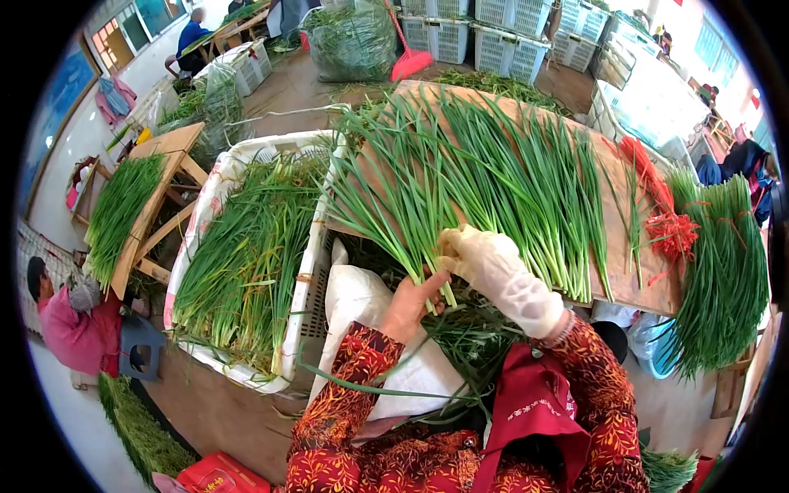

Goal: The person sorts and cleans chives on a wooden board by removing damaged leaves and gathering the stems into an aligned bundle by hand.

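Observation:
My bare left hand (415, 302) is closed around the pale stem ends of a small bunch of garlic chives (411, 215) at the board's near edge. The bunch's leaves fan out over the board. Just to the right, my right hand (481, 259), in a thin whitish glove, has its fingertips pinched together at the stems of that bunch. More chives (526, 189) lie side by side on the wooden board (649, 283), stems toward me. Below my hands, loose leaves (472, 333) lie around a white sack (357, 300).
A white crate (308, 271) full of chives stands at left. Red ties (670, 234) lie on the board's right end, beside a thick stack of chives (723, 279). Behind are stacked crates (509, 53), a red dustpan (411, 64) and a filled plastic bag (349, 45). Another person (78, 329) sits at far left.

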The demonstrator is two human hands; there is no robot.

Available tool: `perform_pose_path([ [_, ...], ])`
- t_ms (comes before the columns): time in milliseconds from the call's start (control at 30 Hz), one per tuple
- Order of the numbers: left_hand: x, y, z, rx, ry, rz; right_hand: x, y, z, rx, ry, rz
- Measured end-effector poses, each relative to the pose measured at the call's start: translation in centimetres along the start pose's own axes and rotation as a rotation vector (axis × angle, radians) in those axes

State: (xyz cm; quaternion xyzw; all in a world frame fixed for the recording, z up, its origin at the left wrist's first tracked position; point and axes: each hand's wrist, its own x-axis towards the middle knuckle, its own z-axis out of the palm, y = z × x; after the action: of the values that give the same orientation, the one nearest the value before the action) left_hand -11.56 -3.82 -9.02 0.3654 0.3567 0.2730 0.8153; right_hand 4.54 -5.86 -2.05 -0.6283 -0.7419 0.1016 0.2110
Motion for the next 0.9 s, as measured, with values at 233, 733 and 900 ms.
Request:
perform_pose_path([
  [233,-0.5,-0.2,-0.2,0.157,0.027,0.054,1.7,0.3,1.6,-0.028,-0.022,0.074],
  [733,-1.0,-0.1,0.0,-0.143,-0.084,0.008,-7.0,1.6,-2.9,-0.221,-0.130,0.300],
  [900,-0.8,-0.4,1.3,-0.130,-0.059,-0.036,-6.6,1.7,-0.6,-0.181,-0.147,0.232],
])
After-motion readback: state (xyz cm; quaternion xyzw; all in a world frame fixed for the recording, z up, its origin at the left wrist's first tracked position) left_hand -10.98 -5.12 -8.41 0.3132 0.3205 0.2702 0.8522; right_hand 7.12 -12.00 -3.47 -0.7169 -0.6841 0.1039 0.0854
